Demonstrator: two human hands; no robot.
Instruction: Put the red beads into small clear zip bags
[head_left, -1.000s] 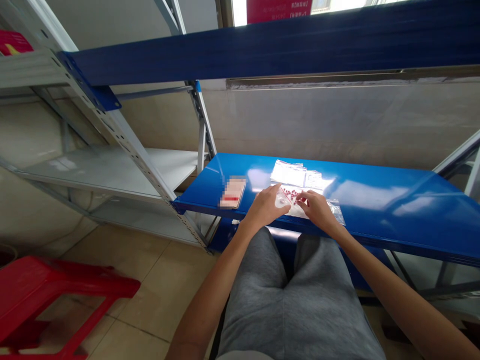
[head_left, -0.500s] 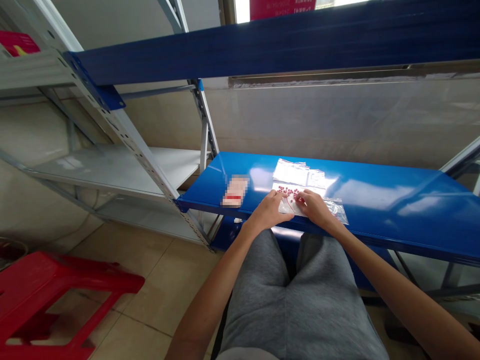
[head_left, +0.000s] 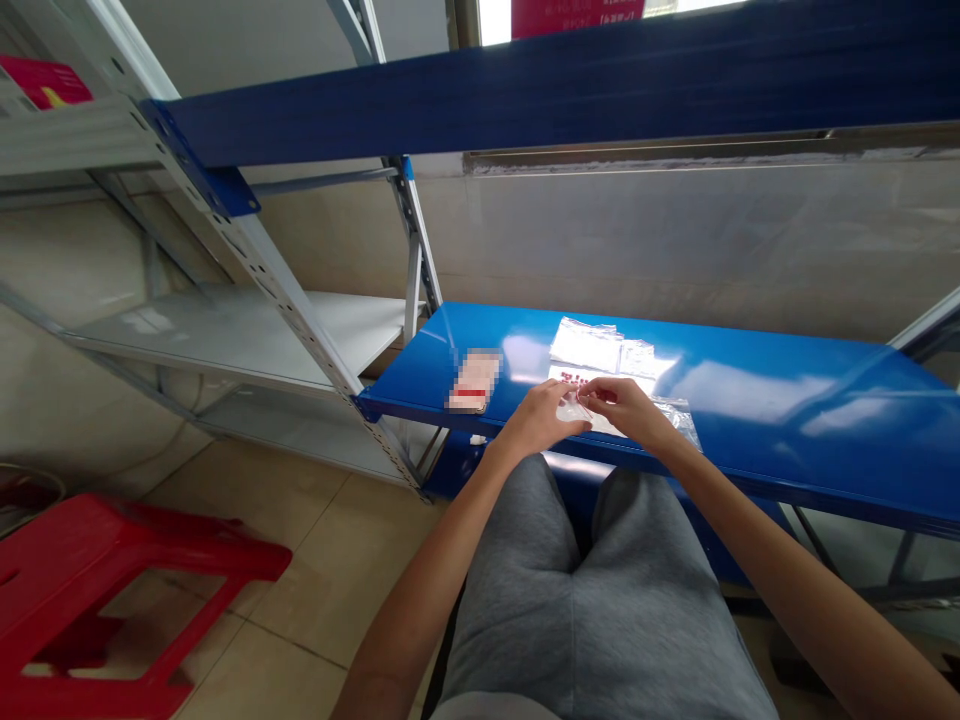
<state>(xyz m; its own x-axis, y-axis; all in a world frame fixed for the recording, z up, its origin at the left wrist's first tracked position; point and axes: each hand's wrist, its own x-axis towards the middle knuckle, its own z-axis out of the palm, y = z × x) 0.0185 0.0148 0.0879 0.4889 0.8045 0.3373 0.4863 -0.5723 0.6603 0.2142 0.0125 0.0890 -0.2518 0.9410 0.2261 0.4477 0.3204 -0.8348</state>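
Small dark red beads (head_left: 572, 377) lie in a cluster on a white sheet on the blue shelf, just beyond my fingers. My left hand (head_left: 541, 415) rests at the near side of the sheet, its fingertips closed on a thin red cord (head_left: 583, 411) that trails downward. The left thumb reaches out below, apart from the fingertips. My right hand (head_left: 621, 406) meets the left fingertips at the cord in a pinch; what it holds is too small to make out. Both hands hide part of the sheet and some beads.
Clear plastic bags (head_left: 587, 344) lie behind the beads, and another clear bag (head_left: 680, 420) is right of my right hand. A pixelated, phone-like flat object (head_left: 472, 382) sits at left. A blue beam (head_left: 480, 95) crosses above. On the floor stands a red stool (head_left: 97, 560).
My right hand has moved left, from the beads to the left fingertips and the cord. My left hand has hardly moved. The whole view has shifted slightly.
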